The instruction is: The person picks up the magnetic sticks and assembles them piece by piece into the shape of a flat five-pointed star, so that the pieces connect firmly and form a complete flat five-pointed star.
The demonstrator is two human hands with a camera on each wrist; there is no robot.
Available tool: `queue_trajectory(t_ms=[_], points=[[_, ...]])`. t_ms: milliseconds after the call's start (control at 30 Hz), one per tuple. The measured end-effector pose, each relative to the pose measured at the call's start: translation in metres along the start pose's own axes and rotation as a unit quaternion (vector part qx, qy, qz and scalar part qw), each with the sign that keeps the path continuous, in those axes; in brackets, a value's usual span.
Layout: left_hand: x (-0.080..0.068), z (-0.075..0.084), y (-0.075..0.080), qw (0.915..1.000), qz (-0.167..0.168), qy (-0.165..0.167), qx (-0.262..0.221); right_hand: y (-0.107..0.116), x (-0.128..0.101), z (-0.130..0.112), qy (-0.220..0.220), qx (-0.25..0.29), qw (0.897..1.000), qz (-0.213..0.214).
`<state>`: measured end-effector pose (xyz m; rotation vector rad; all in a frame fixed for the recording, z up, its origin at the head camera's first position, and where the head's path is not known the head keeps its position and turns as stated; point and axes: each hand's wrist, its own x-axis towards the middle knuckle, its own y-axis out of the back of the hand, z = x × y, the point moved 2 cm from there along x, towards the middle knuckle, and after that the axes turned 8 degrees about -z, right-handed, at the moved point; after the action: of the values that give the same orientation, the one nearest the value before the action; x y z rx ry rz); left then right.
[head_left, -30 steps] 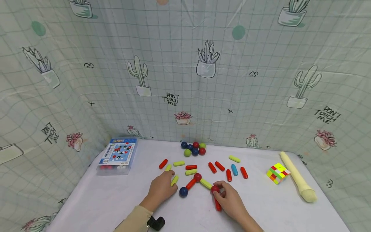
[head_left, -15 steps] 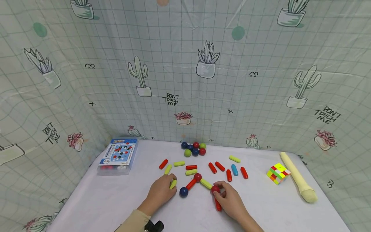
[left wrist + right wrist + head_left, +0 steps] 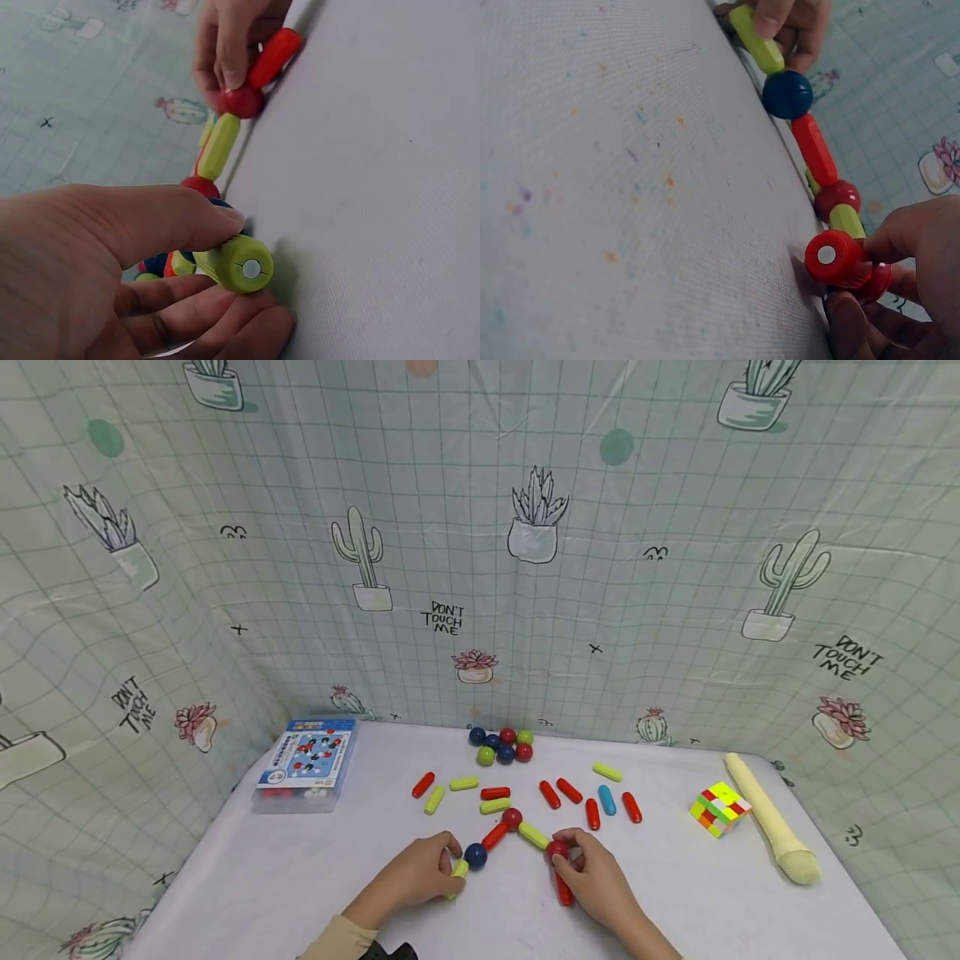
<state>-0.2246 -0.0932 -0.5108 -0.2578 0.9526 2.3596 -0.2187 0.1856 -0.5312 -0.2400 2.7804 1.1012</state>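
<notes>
Thumb and fingers of my left hand [image 3: 420,868] pinch a yellow-green magnetic rod [image 3: 241,264], with a pale magnet disc showing in its near end. In the right wrist view its far end meets the dark blue ball [image 3: 787,94]. From that ball a chain runs on: a red rod [image 3: 495,836], a red ball [image 3: 512,819], then another yellow-green rod [image 3: 533,835]. At the chain's right end my right hand [image 3: 600,877] grips a second red ball [image 3: 557,849]. A red rod [image 3: 564,891] extends from this ball toward me.
Several loose red and yellow-green rods [image 3: 463,782] and a blue rod [image 3: 607,799] lie beyond the chain. Balls [image 3: 506,752] cluster at the back edge. A plastic kit box [image 3: 307,764] stands left; a puzzle cube [image 3: 720,808] and a cream-coloured tube [image 3: 772,822] lie right.
My left hand has picked the yellow-green rod from the loose ones and brought it toward me and to the right, up to the blue ball. My right hand has stayed on the red ball.
</notes>
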Motion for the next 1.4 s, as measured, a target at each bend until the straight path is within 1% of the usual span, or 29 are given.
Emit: queue_trajectory(t_ms=[200,267,367,467,567,633,800,1067,1200,1400], points=[[0.001,0.001,-0.003,0.9999,0.004,-0.009,-0.009,-0.001,0.001,0.0,-0.001,0.0,1.0,0.002],[0.002,0.002,-0.004,0.9999,0.013,-0.007,-0.006,0.0,0.001,-0.001,0.001,0.0,1.0,0.001],[0.006,0.003,-0.006,0.9993,0.036,-0.008,0.006,0.001,0.0,-0.001,0.005,0.001,1.0,-0.004],[0.01,0.005,-0.008,0.998,0.057,-0.024,0.015,0.002,0.0,0.0,0.01,0.005,1.0,-0.009],[0.012,0.008,-0.009,0.9968,0.065,-0.044,0.011,0.002,-0.001,0.001,0.021,0.012,1.0,-0.015],[0.012,0.009,-0.01,0.9962,0.071,-0.049,0.006,0.002,0.0,0.002,0.027,0.015,0.999,-0.019],[0.014,0.008,-0.014,0.9942,0.098,-0.044,0.005,0.001,0.0,0.003,0.036,0.017,0.999,-0.023],[0.018,0.008,-0.019,0.9891,0.142,-0.038,0.007,0.001,0.0,0.003,0.025,0.01,0.999,-0.018],[0.019,0.008,-0.019,0.988,0.151,-0.032,0.006,0.001,0.0,0.002,0.022,0.014,0.999,-0.019],[0.021,0.006,-0.019,0.988,0.151,-0.035,0.002,0.002,-0.001,0.003,0.024,0.02,0.999,-0.018]])
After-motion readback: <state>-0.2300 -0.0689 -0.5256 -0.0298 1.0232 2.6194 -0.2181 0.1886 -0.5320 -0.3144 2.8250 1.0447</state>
